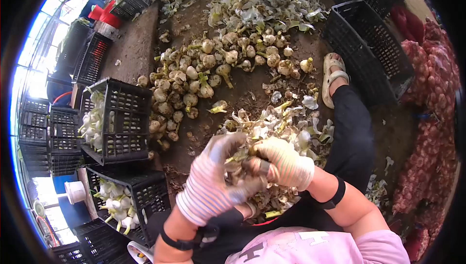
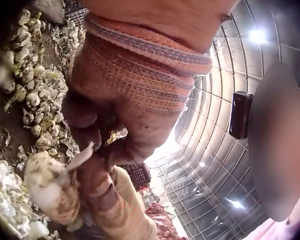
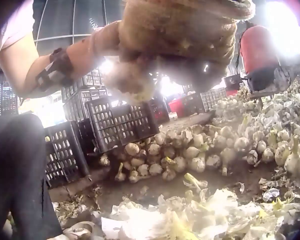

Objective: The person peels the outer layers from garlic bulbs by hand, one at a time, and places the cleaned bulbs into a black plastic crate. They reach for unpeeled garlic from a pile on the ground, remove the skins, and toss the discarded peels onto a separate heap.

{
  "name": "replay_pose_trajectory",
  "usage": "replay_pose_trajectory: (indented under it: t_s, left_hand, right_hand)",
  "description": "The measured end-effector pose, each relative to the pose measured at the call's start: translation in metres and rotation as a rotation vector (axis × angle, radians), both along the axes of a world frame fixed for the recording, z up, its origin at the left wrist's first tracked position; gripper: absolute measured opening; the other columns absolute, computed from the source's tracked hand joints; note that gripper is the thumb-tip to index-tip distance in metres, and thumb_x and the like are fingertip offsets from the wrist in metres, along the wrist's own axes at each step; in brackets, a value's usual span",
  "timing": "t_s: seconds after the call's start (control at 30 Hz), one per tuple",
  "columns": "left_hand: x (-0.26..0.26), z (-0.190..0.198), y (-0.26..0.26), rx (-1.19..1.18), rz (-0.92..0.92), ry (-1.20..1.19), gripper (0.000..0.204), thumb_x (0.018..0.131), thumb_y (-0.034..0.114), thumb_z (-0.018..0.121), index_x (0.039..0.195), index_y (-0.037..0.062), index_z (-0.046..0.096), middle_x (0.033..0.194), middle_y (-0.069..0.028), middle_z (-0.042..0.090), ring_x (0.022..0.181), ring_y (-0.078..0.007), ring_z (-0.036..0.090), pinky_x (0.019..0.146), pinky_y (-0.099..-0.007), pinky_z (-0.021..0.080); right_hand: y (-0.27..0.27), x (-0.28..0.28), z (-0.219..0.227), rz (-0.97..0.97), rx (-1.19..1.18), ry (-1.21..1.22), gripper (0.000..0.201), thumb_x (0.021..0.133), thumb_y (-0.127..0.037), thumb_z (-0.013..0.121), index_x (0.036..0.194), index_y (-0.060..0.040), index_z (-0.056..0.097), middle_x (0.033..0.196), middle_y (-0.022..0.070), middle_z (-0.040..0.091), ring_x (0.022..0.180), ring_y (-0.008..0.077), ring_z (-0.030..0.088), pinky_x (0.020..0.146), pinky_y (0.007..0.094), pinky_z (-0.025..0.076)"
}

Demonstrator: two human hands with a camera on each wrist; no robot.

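Note:
Both hands wear striped knit gloves with soiled fingers and work close together above a heap of peeled skins (image 1: pixel 272 125). A garlic bulb (image 2: pixel 50 187), dirty on one side and white on the other, is gripped by my right hand (image 1: pixel 284 159). In the right wrist view the bulb (image 3: pixel 130 82) shows blurred beside the glove. My left hand (image 1: pixel 208 176) is blurred, its thumb and fingers spread apart in a curve beside the right fingers. A pale strip of skin (image 2: pixel 81 157) stands out from the bulb near the left fingertips.
Unpeeled garlic bulbs (image 1: pixel 189 72) lie piled on the dirt floor ahead. Black crates with cleaned garlic (image 1: pixel 92 123) stand at left. One black crate (image 1: pixel 366 53) is at right, near a foot in a clog (image 1: pixel 332 77). Red net sacks (image 1: pixel 427 133) line the far right.

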State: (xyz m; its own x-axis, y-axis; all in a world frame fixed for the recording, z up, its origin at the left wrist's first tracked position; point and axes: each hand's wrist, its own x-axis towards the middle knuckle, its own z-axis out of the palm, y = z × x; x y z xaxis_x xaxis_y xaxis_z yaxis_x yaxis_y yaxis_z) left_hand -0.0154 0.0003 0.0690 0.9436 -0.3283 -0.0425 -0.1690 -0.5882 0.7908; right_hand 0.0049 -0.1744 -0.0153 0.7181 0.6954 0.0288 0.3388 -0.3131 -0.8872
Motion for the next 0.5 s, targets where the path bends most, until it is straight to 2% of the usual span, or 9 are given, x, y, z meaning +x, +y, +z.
replay_pose_trajectory:
  t_s: [0.03, 0.07, 0.1, 0.13, 0.23, 0.33, 0.4, 0.47, 0.5]
  left_hand:
    - [-0.011, -0.008, 0.000, 0.103, -0.023, -0.146, 0.071, 0.061, 0.030, 0.082, 0.120, 0.0078, 0.049, 0.111, -0.0200, 0.052, 0.097, -0.0388, 0.058, 0.079, -0.0410, 0.051]
    - [-0.024, -0.019, -0.004, 0.116, 0.025, -0.152, 0.071, 0.059, 0.028, 0.083, 0.119, 0.0089, 0.051, 0.111, -0.0187, 0.051, 0.099, -0.0377, 0.057, 0.078, -0.0420, 0.051]
    - [-0.033, -0.036, -0.002, 0.146, 0.027, -0.239, 0.072, 0.058, 0.024, 0.085, 0.118, 0.0085, 0.049, 0.110, -0.0168, 0.051, 0.096, -0.0344, 0.058, 0.077, -0.0400, 0.051]
    - [-0.039, -0.048, 0.000, 0.173, 0.031, -0.324, 0.073, 0.056, 0.019, 0.086, 0.118, 0.0081, 0.048, 0.108, -0.0150, 0.051, 0.092, -0.0310, 0.058, 0.075, -0.0380, 0.051]
    - [-0.047, -0.050, -0.001, 0.193, 0.021, -0.423, 0.070, 0.057, 0.016, 0.084, 0.116, 0.0084, 0.049, 0.106, -0.0146, 0.051, 0.091, -0.0319, 0.058, 0.074, -0.0376, 0.051]
    - [-0.049, -0.044, -0.005, 0.185, 0.100, -0.484, 0.066, 0.056, 0.015, 0.082, 0.115, 0.0090, 0.051, 0.104, -0.0144, 0.050, 0.091, -0.0316, 0.057, 0.073, -0.0375, 0.051]
    - [-0.048, -0.043, -0.004, 0.180, 0.102, -0.488, 0.063, 0.057, 0.012, 0.076, 0.115, 0.0080, 0.052, 0.105, -0.0131, 0.051, 0.092, -0.0281, 0.057, 0.079, -0.0346, 0.050]
    - [-0.049, -0.051, -0.002, -0.258, 0.187, -0.214, 0.070, 0.054, 0.008, 0.077, 0.120, 0.0063, 0.053, 0.108, -0.0133, 0.050, 0.096, -0.0269, 0.056, 0.081, -0.0358, 0.049]
    - [-0.045, -0.045, -0.003, -0.459, 0.187, -0.024, 0.068, 0.057, 0.007, 0.075, 0.120, 0.0042, 0.052, 0.107, -0.0125, 0.050, 0.097, -0.0243, 0.056, 0.083, -0.0349, 0.048]
  right_hand:
    - [0.001, -0.006, -0.006, -0.112, 0.263, 0.357, 0.027, 0.088, -0.031, 0.058, 0.090, -0.0048, 0.062, 0.077, 0.0109, 0.063, 0.074, 0.0255, 0.061, 0.070, 0.0355, 0.048]
    - [0.000, -0.009, -0.008, -0.219, 0.526, 0.717, 0.029, 0.093, -0.032, 0.054, 0.092, -0.0040, 0.061, 0.077, 0.0098, 0.062, 0.074, 0.0211, 0.059, 0.069, 0.0330, 0.048]
    - [-0.007, -0.009, -0.005, -0.143, 0.600, 0.735, 0.032, 0.097, -0.033, 0.047, 0.097, -0.0034, 0.060, 0.082, 0.0059, 0.061, 0.076, 0.0137, 0.054, 0.070, 0.0293, 0.047]
    - [-0.010, -0.010, -0.007, -0.143, 0.600, 0.734, 0.032, 0.097, -0.033, 0.047, 0.097, -0.0034, 0.060, 0.082, 0.0059, 0.061, 0.076, 0.0137, 0.054, 0.070, 0.0293, 0.047]
    - [-0.019, -0.015, -0.011, -0.035, 0.472, 0.734, 0.033, 0.096, -0.033, 0.049, 0.097, -0.0024, 0.059, 0.088, 0.0064, 0.062, 0.080, 0.0146, 0.055, 0.071, 0.0293, 0.046]
    - [-0.026, -0.014, -0.001, 0.112, 0.511, 0.298, 0.041, 0.095, -0.037, 0.046, 0.111, -0.0010, 0.057, 0.097, 0.0139, 0.061, 0.092, 0.0213, 0.058, 0.081, 0.0345, 0.046]
    - [-0.021, -0.016, -0.011, 0.098, 0.560, 0.240, 0.041, 0.094, -0.035, 0.047, 0.115, -0.0013, 0.056, 0.104, 0.0145, 0.062, 0.097, 0.0237, 0.058, 0.085, 0.0354, 0.045]
    - [-0.017, -0.016, -0.005, 0.121, 0.522, 0.763, 0.040, 0.093, -0.034, 0.049, 0.115, -0.0015, 0.056, 0.107, 0.0155, 0.061, 0.098, 0.0265, 0.058, 0.086, 0.0348, 0.045]
    - [-0.011, -0.016, -0.015, 0.122, 0.568, 0.655, 0.036, 0.092, -0.030, 0.051, 0.113, -0.0015, 0.057, 0.104, 0.0148, 0.062, 0.096, 0.0259, 0.058, 0.084, 0.0341, 0.046]
